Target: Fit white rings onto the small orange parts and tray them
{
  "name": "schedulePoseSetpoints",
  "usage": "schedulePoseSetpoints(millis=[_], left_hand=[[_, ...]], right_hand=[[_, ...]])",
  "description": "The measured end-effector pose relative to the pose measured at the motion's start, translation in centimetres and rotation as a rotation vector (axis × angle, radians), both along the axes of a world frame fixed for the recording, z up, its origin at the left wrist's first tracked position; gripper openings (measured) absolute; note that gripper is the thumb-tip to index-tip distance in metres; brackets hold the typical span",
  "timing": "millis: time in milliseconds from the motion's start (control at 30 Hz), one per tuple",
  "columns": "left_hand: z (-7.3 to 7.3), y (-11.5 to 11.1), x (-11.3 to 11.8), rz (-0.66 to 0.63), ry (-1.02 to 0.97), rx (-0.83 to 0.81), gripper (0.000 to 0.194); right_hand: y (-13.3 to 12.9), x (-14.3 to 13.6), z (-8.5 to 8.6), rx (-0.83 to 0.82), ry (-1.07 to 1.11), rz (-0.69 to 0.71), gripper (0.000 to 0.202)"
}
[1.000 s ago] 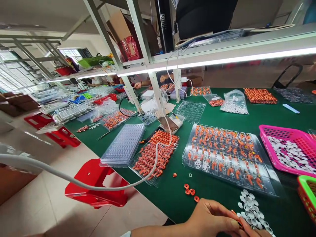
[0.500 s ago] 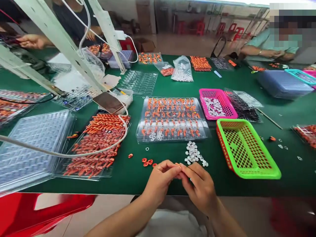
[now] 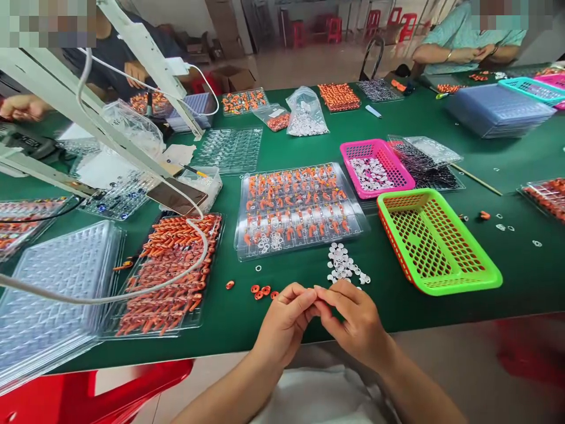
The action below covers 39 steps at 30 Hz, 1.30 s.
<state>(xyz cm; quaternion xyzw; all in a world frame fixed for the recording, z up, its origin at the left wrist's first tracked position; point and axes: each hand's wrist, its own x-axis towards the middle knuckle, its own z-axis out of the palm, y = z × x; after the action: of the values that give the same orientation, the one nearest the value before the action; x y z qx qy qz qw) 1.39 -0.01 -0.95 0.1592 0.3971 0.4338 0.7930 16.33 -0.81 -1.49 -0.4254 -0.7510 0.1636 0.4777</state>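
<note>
My left hand [image 3: 285, 321] and my right hand [image 3: 353, 315] meet fingertip to fingertip over the front edge of the green table [image 3: 229, 318]. Both are pinched closed; whatever lies between the fingertips is hidden. Just beyond my right hand is a pile of small white discs [image 3: 342, 262]. Several small orange-red rings [image 3: 265, 290] lie beyond my left hand. Farther back, a clear tray [image 3: 300, 206] holds rows of curved orange pieces, with white rings heaped at its front left.
A green basket [image 3: 441, 244] sits at the right, a pink basket [image 3: 375, 171] with white pieces behind it. On the left are a tray of orange parts [image 3: 172, 277], stacked clear trays [image 3: 57, 282] and a white cable [image 3: 132, 297]. Two people sit across the table.
The view has tilted and shifted, so the table's contents appear displaced. My hands remain together; the orange bit seen earlier at the fingertips no longer shows.
</note>
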Motion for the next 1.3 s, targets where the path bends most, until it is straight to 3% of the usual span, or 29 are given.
schedulePoseSetpoints(millis=[667, 1033, 1300], left_hand=[[-1.1, -0.5, -0.1, -0.001, 0.047, 0.019, 0.015], [-0.8, -0.5, 0.4, 0.011, 0.001, -0.008, 0.018], [-0.6, -0.4, 0.4, 0.016, 0.002, -0.057, 0.021]], right_hand=[[-0.9, 0.6, -1.2, -0.056, 0.016, 0.013, 0.039], [-0.9, 0.2, -1.7, -0.074, 0.101, 0.009, 0.035], [-0.8, 0.5, -2.0, -0.191, 0.07, 0.045, 0.037]])
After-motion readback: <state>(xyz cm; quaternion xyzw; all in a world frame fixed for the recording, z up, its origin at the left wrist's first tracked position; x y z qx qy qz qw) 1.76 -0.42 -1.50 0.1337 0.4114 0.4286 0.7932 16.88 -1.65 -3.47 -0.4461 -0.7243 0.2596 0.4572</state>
